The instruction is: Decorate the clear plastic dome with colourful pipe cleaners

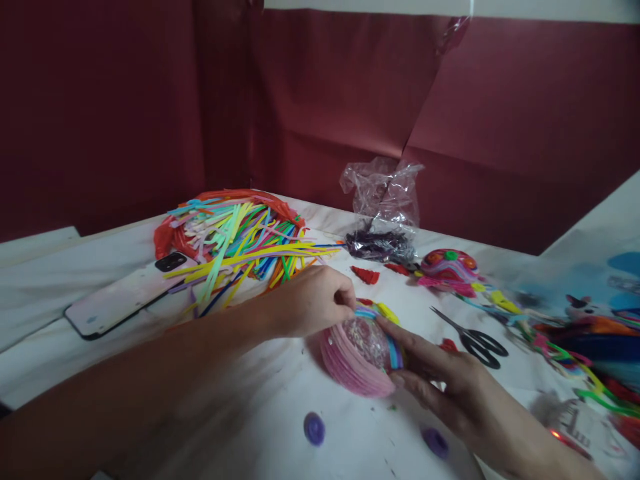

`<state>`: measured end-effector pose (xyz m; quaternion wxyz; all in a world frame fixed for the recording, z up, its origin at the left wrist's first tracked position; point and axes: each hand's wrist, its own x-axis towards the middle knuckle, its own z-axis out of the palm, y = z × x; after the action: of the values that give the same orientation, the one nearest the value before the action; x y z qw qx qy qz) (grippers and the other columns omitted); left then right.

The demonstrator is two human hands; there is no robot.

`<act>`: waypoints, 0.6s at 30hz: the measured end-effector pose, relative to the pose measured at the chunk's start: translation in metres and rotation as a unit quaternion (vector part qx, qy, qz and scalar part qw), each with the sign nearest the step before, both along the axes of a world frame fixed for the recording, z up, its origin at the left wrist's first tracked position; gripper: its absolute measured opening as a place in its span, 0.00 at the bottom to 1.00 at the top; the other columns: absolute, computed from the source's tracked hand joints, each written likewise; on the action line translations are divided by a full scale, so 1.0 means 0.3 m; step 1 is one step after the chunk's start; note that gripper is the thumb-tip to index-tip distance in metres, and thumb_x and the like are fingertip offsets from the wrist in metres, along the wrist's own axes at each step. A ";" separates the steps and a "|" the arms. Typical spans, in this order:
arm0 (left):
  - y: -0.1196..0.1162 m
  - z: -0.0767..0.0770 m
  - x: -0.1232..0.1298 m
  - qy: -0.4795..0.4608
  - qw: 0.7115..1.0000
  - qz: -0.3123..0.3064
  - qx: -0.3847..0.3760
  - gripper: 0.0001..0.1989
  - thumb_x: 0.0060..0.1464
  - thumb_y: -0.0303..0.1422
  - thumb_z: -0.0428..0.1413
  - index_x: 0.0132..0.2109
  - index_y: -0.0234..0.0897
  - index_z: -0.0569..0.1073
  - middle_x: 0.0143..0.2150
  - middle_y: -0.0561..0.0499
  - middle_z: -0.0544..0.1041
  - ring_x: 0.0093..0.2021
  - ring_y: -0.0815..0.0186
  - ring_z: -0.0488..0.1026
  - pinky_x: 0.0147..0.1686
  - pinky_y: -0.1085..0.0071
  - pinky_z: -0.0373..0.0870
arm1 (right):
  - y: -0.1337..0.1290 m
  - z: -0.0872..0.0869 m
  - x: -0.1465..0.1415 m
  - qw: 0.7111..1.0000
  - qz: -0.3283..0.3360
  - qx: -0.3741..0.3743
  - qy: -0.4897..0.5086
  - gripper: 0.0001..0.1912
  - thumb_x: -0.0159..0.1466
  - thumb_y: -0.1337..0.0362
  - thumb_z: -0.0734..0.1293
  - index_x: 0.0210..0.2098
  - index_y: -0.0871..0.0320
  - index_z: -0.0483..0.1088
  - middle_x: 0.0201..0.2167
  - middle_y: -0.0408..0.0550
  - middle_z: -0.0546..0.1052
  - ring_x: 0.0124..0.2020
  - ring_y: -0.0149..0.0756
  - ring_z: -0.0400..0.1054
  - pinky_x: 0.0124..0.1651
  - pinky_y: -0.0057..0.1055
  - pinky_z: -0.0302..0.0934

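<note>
A round craft piece (367,340) sits low over the table, its clear shiny middle bare and pink pipe cleaners (350,370) laid in rows along its lower left side. Blue, purple and yellow strips run along its top and right. At the upper left edge my left hand (317,300) is closed in a pinch; what lies between the fingertips is hidden. My right hand (445,373) grips the right side, fingers on top and thumb below. Two small purple coils, one left (314,429) and one right (435,443), lie in front of the piece.
Loose colourful pipe cleaners (240,233) spill from a red wrapper at back left, beside a phone (125,293). Black scissors (473,337) lie right. Behind are a clear plastic bag (385,200) and a decorated pink dome (450,267). More coloured strips crowd the right edge.
</note>
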<state>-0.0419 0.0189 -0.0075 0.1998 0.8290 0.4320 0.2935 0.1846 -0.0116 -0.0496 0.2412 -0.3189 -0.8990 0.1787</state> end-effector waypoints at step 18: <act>-0.012 -0.069 -0.031 -0.066 0.996 0.013 -0.055 0.06 0.46 0.23 0.53 0.30 0.32 0.74 0.23 0.54 0.74 0.23 0.73 0.70 0.25 0.79 0.65 | -0.007 -0.034 0.055 1.000 0.023 0.008 -0.002 0.26 0.69 0.68 0.56 0.65 0.50 0.46 0.31 0.44 0.70 0.35 0.36 0.70 0.30 0.16 0.67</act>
<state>-0.0512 0.0153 -0.0281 0.2697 0.7898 0.4441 0.3259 0.2011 -0.0136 -0.0598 0.2383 -0.2963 -0.9080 0.1762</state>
